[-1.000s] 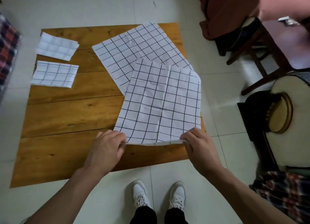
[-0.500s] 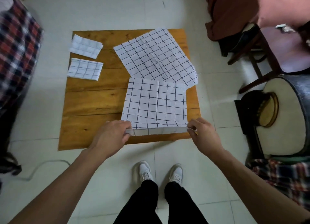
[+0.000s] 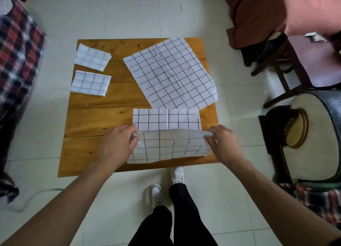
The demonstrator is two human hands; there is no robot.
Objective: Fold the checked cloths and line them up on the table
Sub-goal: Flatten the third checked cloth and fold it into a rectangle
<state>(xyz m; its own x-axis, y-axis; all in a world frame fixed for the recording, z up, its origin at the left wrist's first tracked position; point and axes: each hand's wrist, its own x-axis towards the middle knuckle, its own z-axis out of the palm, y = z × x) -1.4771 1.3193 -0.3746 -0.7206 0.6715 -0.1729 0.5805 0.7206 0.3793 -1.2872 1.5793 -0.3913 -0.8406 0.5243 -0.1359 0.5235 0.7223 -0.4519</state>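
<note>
The checked cloth in hand lies at the near right part of the wooden bench, just in front of the unfolded cloth. Its near half is lifted and carried over the far half, each raised corner pinched by one hand: the left hand at the left corner, the right hand at the right. The raised edge sags in the middle, so a crooked or creased fold is likely if the corners are set down unevenly, and a slipped corner would let the half fall back. The cloth's long axis runs left to right, parallel to the bench's near edge. Two folded cloths lie at the far left of the bench.
</note>
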